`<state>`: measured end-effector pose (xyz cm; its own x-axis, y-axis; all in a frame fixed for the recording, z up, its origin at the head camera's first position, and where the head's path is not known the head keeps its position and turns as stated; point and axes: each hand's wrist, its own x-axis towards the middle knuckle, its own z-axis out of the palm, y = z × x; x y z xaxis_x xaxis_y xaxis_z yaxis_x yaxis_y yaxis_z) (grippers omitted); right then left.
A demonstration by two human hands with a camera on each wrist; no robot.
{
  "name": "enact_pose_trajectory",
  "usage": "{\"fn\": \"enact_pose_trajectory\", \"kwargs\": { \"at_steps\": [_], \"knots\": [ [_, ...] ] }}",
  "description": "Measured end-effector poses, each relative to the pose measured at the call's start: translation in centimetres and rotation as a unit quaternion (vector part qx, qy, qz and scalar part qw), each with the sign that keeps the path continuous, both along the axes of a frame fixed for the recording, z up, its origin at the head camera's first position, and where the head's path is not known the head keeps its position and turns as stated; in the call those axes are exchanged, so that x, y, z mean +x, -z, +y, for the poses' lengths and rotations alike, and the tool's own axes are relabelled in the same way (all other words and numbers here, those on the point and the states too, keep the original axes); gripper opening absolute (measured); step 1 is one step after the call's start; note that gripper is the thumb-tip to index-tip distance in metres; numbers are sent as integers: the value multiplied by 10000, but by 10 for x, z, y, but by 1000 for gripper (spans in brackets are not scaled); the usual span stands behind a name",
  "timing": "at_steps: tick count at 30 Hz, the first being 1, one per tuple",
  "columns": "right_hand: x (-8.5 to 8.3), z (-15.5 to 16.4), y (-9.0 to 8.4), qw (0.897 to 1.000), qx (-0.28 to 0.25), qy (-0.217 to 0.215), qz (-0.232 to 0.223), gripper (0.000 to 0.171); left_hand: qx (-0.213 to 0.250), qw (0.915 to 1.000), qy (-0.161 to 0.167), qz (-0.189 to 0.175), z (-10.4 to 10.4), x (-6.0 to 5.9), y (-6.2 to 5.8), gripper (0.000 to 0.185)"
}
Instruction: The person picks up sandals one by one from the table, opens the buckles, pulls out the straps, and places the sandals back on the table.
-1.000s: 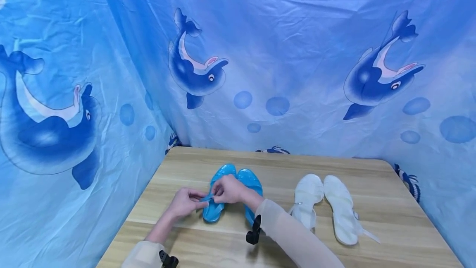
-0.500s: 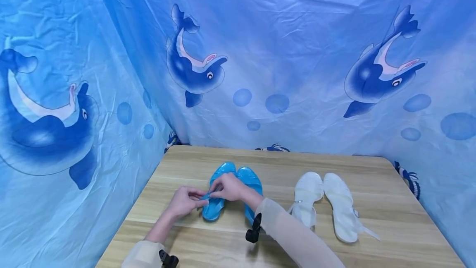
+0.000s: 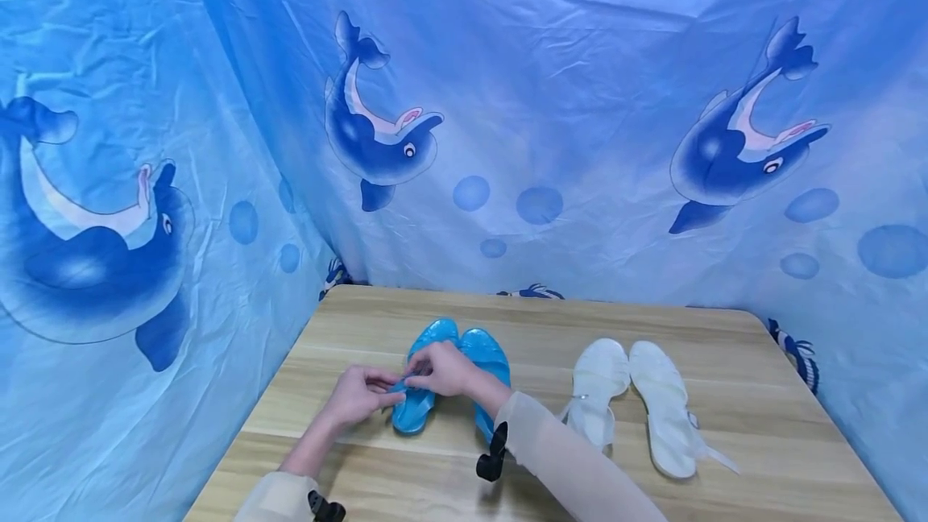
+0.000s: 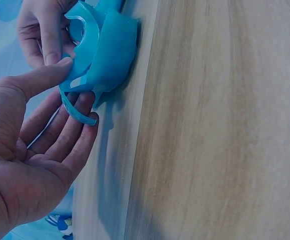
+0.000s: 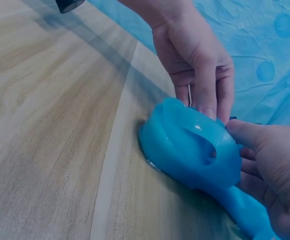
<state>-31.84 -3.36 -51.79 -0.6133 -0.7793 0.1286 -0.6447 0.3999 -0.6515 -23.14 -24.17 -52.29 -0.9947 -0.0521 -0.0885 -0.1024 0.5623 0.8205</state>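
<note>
A blue sheet (image 3: 493, 79) printed with dolphins is hanging behind and to the left of a wood-grain table (image 3: 406, 486), which is spreading out under both hands. So the left-hand blue sandal (image 3: 412, 416) is sitting right between the fingers, sole on the wood, toe end pointing away from the person. The left hand (image 3: 355, 395) is pinching its ankle strap (image 4: 84, 55) between thumb and fingers, and a loose blue end (image 4: 79, 116) is curling down across those fingers. The right hand (image 3: 445, 369) is reaching in over the sandal and pinching the strap too, thumb and fingertips just beside the left ones. The other blue sandal (image 3: 487, 353) is lying just right of the right fingers, partly hiding behind that wrist. Well off to the right of the fingers, two white sandals (image 3: 598, 373) are resting side by side, the farther one trailing its strap (image 3: 718, 456) onto the wood. Both pale sleeves (image 3: 573, 457) are carrying little black wrist cameras (image 3: 490, 464).
</note>
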Motion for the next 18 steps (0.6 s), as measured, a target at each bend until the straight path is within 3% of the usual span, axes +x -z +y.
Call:
{"fn": "enact_pose_trajectory", "kwargs": {
  "at_steps": [10, 18],
  "knots": [
    [2, 1, 3, 9999, -53, -27, -125, 10, 88, 10000, 6, -36, 0, 3, 0, 31],
    [0, 0, 3, 9999, -95, -86, 45, 15, -5, 9999, -142, -30, 2, 1, -1, 28]
  ]
}}
